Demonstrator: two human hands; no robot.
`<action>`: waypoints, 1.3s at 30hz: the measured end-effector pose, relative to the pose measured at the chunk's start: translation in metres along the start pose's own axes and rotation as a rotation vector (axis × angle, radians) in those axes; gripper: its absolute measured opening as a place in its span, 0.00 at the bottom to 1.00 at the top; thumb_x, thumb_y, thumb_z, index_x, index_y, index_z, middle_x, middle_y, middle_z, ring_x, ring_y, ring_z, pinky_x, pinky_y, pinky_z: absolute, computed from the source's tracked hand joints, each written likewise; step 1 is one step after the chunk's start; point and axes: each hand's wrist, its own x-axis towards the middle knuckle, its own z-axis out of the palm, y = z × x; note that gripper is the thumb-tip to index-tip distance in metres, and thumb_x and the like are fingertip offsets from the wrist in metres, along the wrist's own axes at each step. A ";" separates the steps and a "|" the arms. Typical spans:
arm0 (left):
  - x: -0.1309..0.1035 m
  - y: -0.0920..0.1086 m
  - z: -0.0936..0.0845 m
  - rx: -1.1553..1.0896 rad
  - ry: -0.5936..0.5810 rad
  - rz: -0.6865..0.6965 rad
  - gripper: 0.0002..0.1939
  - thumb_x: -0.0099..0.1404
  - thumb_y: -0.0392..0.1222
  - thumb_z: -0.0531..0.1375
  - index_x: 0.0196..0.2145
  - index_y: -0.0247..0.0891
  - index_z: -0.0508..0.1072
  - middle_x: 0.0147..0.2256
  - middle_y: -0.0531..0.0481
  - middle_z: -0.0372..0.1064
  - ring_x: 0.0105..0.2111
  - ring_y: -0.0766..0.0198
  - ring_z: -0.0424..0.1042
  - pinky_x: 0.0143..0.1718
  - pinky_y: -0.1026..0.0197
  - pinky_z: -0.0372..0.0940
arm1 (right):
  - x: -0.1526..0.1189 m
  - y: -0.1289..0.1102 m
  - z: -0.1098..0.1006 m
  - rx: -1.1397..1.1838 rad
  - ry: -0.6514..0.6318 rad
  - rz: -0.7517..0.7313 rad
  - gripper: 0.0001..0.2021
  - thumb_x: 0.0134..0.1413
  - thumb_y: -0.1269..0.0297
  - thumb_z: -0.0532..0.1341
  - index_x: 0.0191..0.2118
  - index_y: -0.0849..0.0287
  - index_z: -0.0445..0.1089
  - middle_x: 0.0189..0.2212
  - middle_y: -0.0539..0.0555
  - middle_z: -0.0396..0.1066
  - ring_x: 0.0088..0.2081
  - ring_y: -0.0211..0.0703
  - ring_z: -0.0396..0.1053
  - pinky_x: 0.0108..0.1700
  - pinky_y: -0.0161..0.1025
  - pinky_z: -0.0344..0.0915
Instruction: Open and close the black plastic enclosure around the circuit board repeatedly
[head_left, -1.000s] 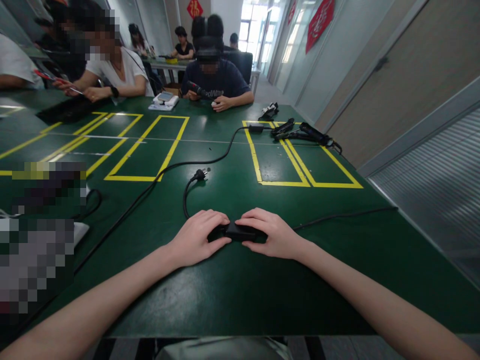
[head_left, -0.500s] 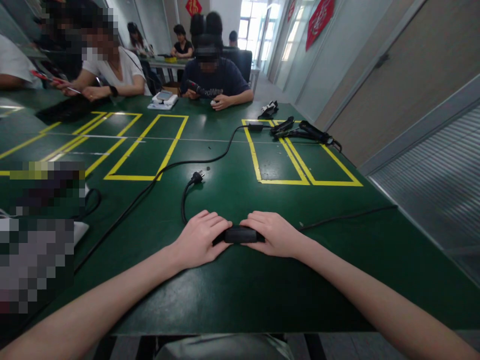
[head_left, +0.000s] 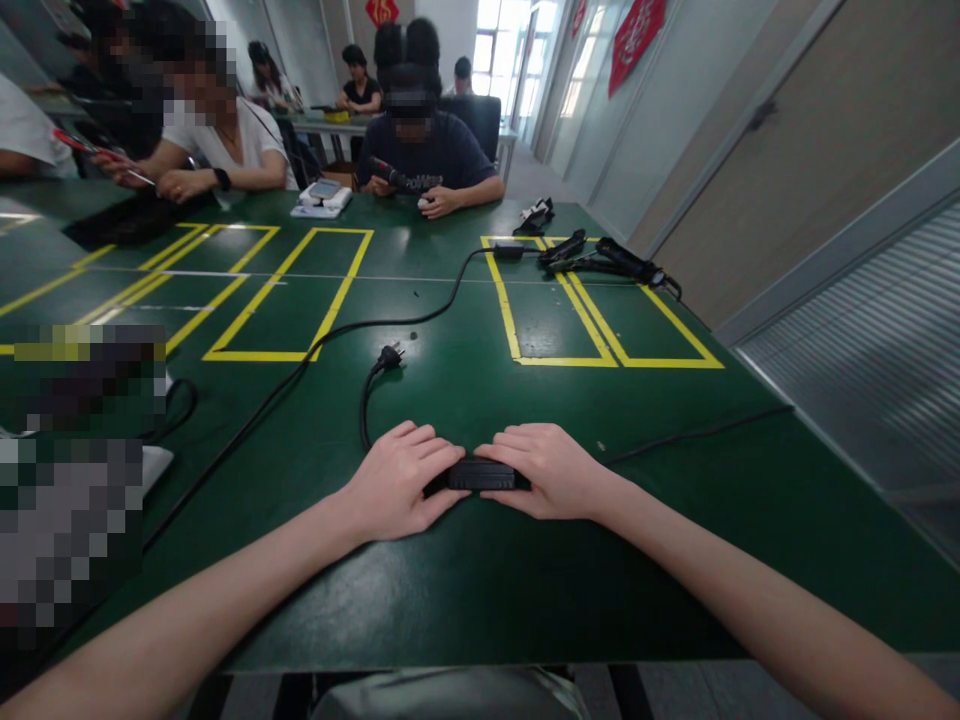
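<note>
Between my hands, low over the green table (head_left: 450, 600), is a black power adapter (head_left: 481, 474), a small box with ridges along the side facing me. My left hand (head_left: 405, 480) is closed on its left end, thumb below and fingers above. Its right end is gripped the same way by my right hand (head_left: 547, 470). From behind my left hand a short cord curves up to a black plug (head_left: 390, 356) with metal prongs. Another black cable (head_left: 697, 435) runs off to the right from behind my right hand. Both ends of the adapter are hidden by my fingers.
A long black cable (head_left: 352, 326) crosses the table to a second adapter (head_left: 509, 253) beside bundled black cords (head_left: 630, 262). Yellow tape rectangles (head_left: 259, 356) mark the surface. Across the table a person (head_left: 439, 150) holds a dark tool. A white device (head_left: 322, 197) lies near them.
The adapter has turned slightly in my grip, so its ridged side now shows. Both hands stay closed on its ends. The whole view has shifted a little.
</note>
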 end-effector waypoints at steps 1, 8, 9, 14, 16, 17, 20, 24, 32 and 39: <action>0.000 0.000 0.000 0.011 0.016 0.007 0.17 0.77 0.51 0.56 0.51 0.36 0.76 0.41 0.43 0.80 0.38 0.54 0.76 0.39 0.53 0.64 | 0.000 0.000 -0.001 -0.001 0.006 -0.007 0.14 0.70 0.56 0.60 0.48 0.62 0.74 0.34 0.56 0.76 0.35 0.47 0.73 0.37 0.41 0.65; 0.001 0.003 0.001 0.066 0.146 0.117 0.16 0.79 0.48 0.54 0.50 0.35 0.75 0.41 0.42 0.80 0.39 0.55 0.77 0.38 0.54 0.66 | 0.000 -0.004 -0.003 -0.009 0.013 0.014 0.14 0.69 0.56 0.60 0.49 0.62 0.74 0.33 0.56 0.77 0.34 0.46 0.74 0.37 0.41 0.66; 0.001 0.004 0.001 0.070 0.161 0.125 0.16 0.79 0.48 0.54 0.49 0.35 0.76 0.40 0.42 0.80 0.38 0.55 0.77 0.37 0.54 0.66 | 0.000 -0.004 -0.003 -0.014 0.015 0.010 0.15 0.70 0.56 0.60 0.51 0.62 0.73 0.34 0.57 0.77 0.34 0.46 0.75 0.37 0.41 0.66; -0.001 0.005 0.000 -0.020 0.122 -0.003 0.21 0.73 0.56 0.60 0.51 0.36 0.75 0.43 0.42 0.80 0.40 0.53 0.77 0.42 0.53 0.69 | -0.002 -0.005 -0.006 -0.184 0.008 -0.093 0.17 0.72 0.61 0.55 0.58 0.67 0.70 0.39 0.60 0.78 0.36 0.47 0.74 0.37 0.42 0.66; 0.001 0.006 -0.002 -0.110 0.059 -0.118 0.24 0.72 0.60 0.60 0.50 0.35 0.76 0.40 0.43 0.79 0.38 0.54 0.77 0.40 0.55 0.69 | -0.002 -0.006 -0.008 -0.310 0.038 -0.145 0.18 0.74 0.65 0.51 0.61 0.68 0.68 0.41 0.61 0.78 0.35 0.46 0.73 0.35 0.42 0.65; 0.002 0.007 -0.004 -0.151 0.017 -0.176 0.24 0.73 0.60 0.58 0.47 0.35 0.76 0.38 0.44 0.78 0.36 0.55 0.76 0.39 0.56 0.68 | -0.002 -0.007 -0.008 -0.360 0.060 -0.166 0.19 0.74 0.68 0.50 0.61 0.68 0.68 0.42 0.60 0.79 0.34 0.44 0.72 0.35 0.42 0.64; 0.005 0.011 -0.008 -0.252 -0.098 -0.332 0.21 0.77 0.55 0.55 0.36 0.37 0.77 0.31 0.49 0.75 0.31 0.60 0.73 0.32 0.61 0.63 | -0.002 -0.007 -0.008 -0.434 0.124 -0.201 0.19 0.75 0.72 0.47 0.62 0.65 0.69 0.43 0.58 0.79 0.33 0.41 0.71 0.35 0.40 0.63; 0.004 0.011 -0.008 -0.348 -0.059 -0.356 0.18 0.73 0.56 0.61 0.39 0.38 0.79 0.32 0.51 0.77 0.30 0.62 0.73 0.31 0.62 0.61 | -0.001 -0.004 -0.008 -0.414 0.099 -0.163 0.18 0.74 0.71 0.50 0.62 0.63 0.69 0.43 0.58 0.79 0.36 0.42 0.74 0.36 0.40 0.64; -0.002 -0.001 0.000 -0.021 0.159 -0.035 0.20 0.74 0.58 0.61 0.41 0.36 0.77 0.32 0.47 0.77 0.32 0.59 0.73 0.34 0.57 0.62 | -0.001 -0.006 -0.003 0.030 -0.022 0.059 0.17 0.73 0.54 0.58 0.56 0.62 0.69 0.37 0.56 0.79 0.36 0.44 0.77 0.36 0.38 0.65; -0.001 0.001 0.000 -0.025 0.140 -0.053 0.18 0.77 0.54 0.58 0.42 0.35 0.76 0.34 0.47 0.79 0.32 0.59 0.75 0.34 0.57 0.63 | 0.002 -0.008 -0.003 -0.076 0.001 0.035 0.19 0.76 0.54 0.53 0.58 0.63 0.69 0.39 0.57 0.78 0.36 0.45 0.77 0.36 0.39 0.65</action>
